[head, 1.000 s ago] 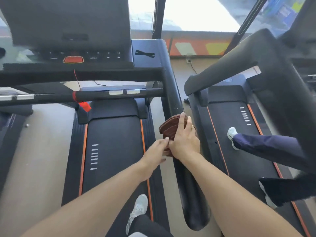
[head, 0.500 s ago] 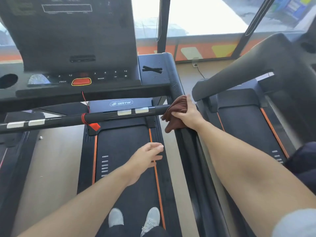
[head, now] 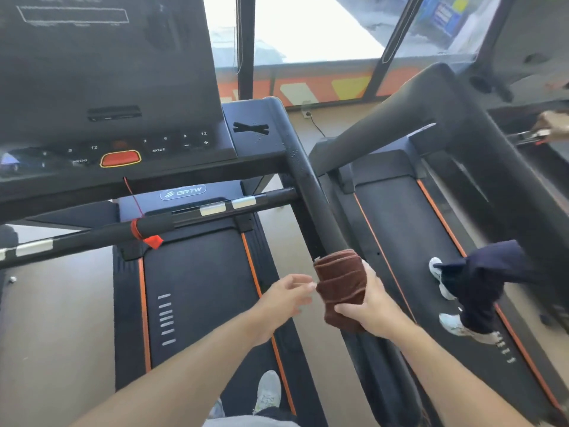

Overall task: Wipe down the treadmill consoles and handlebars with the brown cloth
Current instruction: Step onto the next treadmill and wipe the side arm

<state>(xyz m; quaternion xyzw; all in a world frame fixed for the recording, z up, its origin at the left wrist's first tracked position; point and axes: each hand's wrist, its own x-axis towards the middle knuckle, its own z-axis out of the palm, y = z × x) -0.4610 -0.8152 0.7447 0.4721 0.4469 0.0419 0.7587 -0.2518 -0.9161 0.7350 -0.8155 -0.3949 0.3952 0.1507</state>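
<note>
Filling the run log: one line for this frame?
step: wiping handlebar | right hand: grips brown cloth around bar | left hand: open, beside cloth

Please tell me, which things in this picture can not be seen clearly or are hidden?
Head view only:
- Side handlebar: the part under the brown cloth is covered by it and the right hand.
- Left hand: whether its fingertips touch the cloth is unclear.
- Console: cut off by the left edge; small button labels blurred.

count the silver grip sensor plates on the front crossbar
4: two side by side near the crossbar right end, two at its left end, the outermost cut off by the frame edge; more may be hidden.
</note>
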